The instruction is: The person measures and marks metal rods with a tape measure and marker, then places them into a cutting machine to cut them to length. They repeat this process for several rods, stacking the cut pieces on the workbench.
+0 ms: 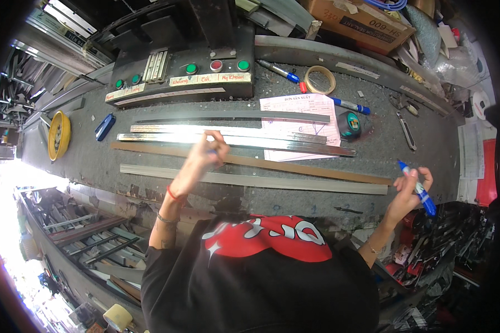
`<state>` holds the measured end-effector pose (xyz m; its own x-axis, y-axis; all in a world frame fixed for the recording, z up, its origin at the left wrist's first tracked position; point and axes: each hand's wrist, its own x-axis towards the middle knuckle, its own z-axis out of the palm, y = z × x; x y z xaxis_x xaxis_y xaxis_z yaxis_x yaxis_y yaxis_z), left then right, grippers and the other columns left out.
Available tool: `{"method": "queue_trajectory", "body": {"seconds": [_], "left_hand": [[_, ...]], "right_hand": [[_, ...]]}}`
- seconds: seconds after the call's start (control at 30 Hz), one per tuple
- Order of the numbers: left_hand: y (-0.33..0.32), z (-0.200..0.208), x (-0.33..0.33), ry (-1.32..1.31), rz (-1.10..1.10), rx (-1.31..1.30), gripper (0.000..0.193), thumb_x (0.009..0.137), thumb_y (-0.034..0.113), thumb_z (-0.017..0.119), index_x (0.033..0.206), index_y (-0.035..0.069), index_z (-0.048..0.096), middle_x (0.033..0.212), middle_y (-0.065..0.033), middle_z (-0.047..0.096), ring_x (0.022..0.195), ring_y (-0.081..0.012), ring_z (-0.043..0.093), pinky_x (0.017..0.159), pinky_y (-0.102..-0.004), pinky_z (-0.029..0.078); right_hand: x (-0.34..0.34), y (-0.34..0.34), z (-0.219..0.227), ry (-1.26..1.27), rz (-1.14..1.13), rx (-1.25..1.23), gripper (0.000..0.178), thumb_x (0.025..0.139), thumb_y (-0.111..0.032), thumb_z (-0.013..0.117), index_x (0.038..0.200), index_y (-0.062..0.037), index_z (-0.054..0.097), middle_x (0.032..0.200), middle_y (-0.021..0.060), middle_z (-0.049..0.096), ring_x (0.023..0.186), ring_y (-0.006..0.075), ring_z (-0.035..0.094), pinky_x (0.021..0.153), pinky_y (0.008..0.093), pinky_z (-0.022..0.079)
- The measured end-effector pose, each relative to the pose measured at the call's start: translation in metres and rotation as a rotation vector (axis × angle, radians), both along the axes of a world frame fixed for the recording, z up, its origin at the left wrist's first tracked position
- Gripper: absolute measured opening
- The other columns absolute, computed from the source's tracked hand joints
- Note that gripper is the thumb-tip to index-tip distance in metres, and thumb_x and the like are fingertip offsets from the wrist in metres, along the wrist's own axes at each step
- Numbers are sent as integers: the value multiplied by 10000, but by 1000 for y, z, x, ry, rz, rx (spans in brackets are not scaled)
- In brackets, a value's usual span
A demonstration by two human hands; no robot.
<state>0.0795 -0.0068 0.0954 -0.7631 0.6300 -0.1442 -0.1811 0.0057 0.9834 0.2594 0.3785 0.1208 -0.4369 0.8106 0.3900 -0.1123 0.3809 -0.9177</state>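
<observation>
My right hand (410,187) is shut on a blue marker (418,188), tip up, just past the right ends of the strips at the bench's front right. My left hand (208,151) hovers with curled fingers over the shiny metal strips (272,139), pinching a small blue cap. Several long strips lie side by side across the bench: a grey bar (233,115), the shiny pair, a brown strip (294,168) and a pale strip (283,182) nearest me. A pink paper form (305,105) lies under the strips' right part.
A control box (166,83) with green and red buttons stands at the back. Nearby lie a tape measure (349,124), a tape roll (320,79), two more blue markers (280,71) (351,105), a utility knife (406,133) and a yellow reel (58,135). A cardboard box (361,22) sits behind.
</observation>
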Motion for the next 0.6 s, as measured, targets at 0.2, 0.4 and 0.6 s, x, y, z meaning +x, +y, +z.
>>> {"method": "queue_trajectory", "body": {"seconds": [0.2,0.4,0.6], "left_hand": [[14,-25,50,-354,-217,47,430,981,163,496,1357,36,329,1166,-142,587,861,-140,547,817,-280,468],[20,-14,46,-457,-409,85,504,993,276,503,1378,20,304,1013,-173,638,564,-159,569,626,-262,503],[37,-20,48,-538,-218,207,523,984,212,513,1424,21,304,1214,-174,552,933,-151,561,883,-292,462]], "right_hand": [[-30,-63,4,-160,585,-170,281,906,-145,605,1131,5,528,851,87,619,727,139,604,603,252,485],[-40,-97,5,-182,1123,-491,295,892,-126,579,1140,-4,478,805,115,608,720,137,580,651,258,461],[-43,-108,-1,-201,1083,-410,288,894,-160,582,1120,-3,495,781,98,592,702,136,572,629,263,458]]}}
